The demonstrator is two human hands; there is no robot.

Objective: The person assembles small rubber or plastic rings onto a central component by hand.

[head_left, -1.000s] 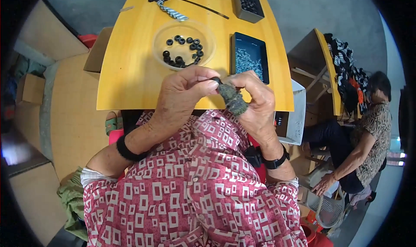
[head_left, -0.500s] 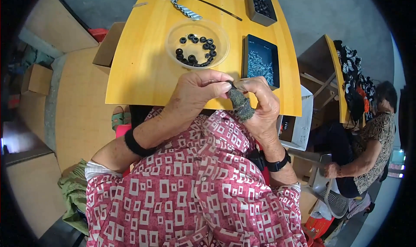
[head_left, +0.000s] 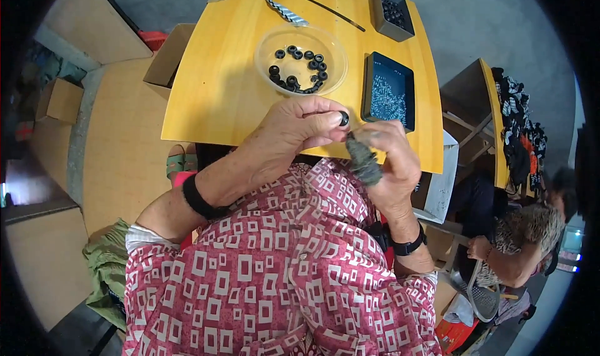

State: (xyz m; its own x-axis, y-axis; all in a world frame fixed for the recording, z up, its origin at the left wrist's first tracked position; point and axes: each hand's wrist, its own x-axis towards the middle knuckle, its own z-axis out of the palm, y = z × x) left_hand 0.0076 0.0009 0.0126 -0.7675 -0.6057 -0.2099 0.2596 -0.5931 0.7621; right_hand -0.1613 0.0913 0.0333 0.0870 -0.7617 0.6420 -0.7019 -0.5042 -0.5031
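- Black bead (head_left: 344, 118) is pinched by left hand (head_left: 290, 126); right hand (head_left: 399, 168) curls, grip unclear.
- Clear bowl (head_left: 262, 59) holds black rings (head_left: 313, 64).
- Dark tray (head_left: 392, 69) near worktop's (head_left: 209, 75) right edge: silvery bits (head_left: 387, 100).

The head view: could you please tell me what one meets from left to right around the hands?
Green footwear, left hand, black bead, dark grey-green piece, right hand, white box.

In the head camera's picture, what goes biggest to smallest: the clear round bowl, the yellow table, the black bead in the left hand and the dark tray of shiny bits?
1. Yellow table
2. Clear round bowl
3. Dark tray
4. Black bead
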